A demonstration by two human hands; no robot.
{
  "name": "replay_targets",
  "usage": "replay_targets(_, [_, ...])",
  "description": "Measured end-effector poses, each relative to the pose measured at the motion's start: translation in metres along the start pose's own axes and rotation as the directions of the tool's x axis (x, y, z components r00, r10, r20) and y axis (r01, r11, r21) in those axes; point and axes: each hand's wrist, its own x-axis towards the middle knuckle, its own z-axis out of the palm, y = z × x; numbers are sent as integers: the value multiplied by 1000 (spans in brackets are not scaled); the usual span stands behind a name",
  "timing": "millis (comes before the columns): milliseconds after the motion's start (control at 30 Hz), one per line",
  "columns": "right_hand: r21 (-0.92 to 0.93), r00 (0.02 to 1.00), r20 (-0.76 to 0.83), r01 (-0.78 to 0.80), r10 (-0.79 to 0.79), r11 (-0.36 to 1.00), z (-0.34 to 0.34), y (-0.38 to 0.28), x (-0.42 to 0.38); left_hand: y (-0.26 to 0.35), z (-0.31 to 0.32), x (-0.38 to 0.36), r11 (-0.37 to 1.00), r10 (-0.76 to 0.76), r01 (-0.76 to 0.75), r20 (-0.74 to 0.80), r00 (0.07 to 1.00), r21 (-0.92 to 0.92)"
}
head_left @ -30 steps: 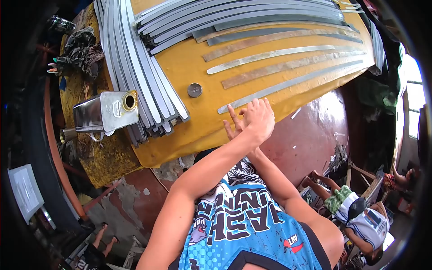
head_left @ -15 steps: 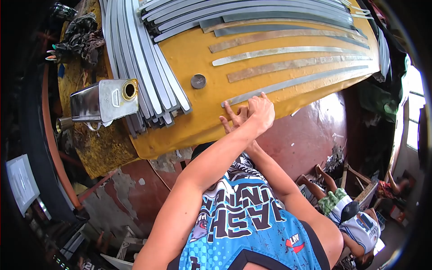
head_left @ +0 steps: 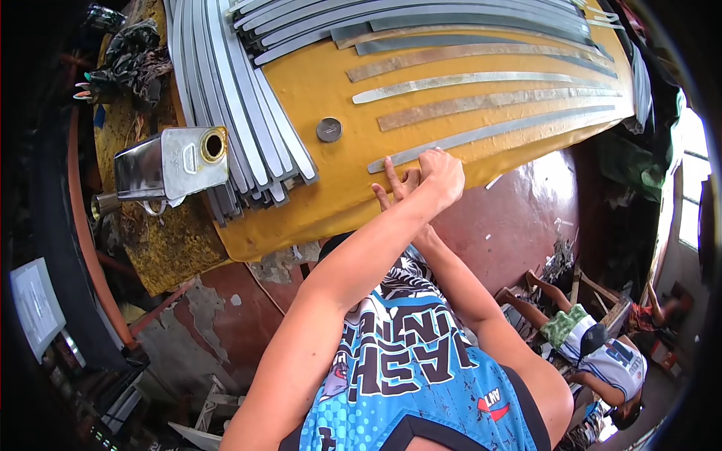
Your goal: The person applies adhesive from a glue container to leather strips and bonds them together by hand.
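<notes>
My forearms cross over the near edge of the yellow-covered table point(head_left: 301, 225). My left hand point(head_left: 444, 177) has curled fingers beside the nearest grey flat strip point(head_left: 496, 135); whatever they hold, if anything, is hidden. Under and left of it is my right hand point(head_left: 397, 185), fingers spread. Its index finger reaches onto the strip near the rounded left end. Beyond lie a brownish strip point(head_left: 451, 107), a shiny pale strip point(head_left: 444, 86) and another brownish strip point(head_left: 429, 64), roughly parallel. To the left sits a small round dark lid point(head_left: 329, 129).
A metal can point(head_left: 169, 164) with an open spout stands at left, next to a stack of long grey strips point(head_left: 248, 113). More strips point(head_left: 421, 26) are piled along the back. Dark crumpled rags point(head_left: 135, 60) lie far left. Another person point(head_left: 594, 346) is at lower right.
My left fingers have curled in, where one stuck out before. My right index fingertip has shifted a little right along the strip. The view has tilted slightly.
</notes>
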Motion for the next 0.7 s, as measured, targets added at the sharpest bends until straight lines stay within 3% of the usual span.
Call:
replay_targets(100, [-38,999,-35,29,-30,999,-1,-2,2,1,9,3,999,-15,16,-31,999,33])
replay_targets(167, [-62,997,-34,74,-76,995,-3,-3,3,0,16,3,994,-5,25,-170,985,110])
replay_targets(300, [-95,998,12,69,-69,993,-7,-13,2,-2,18,5,996,19,-6,-149,989,87])
replay_targets(400, [-44,997,5,80,-80,996,-10,-19,4,-3,19,4,996,12,6,-196,980,92])
replay_targets(467, [146,993,-43,117,-111,982,-15,-21,5,-3,18,4,997,9,7,-186,983,83])
replay_targets(700, [178,987,-83,150,-137,972,-15,-4,-6,1,4,-1,999,8,-1,-144,989,47])
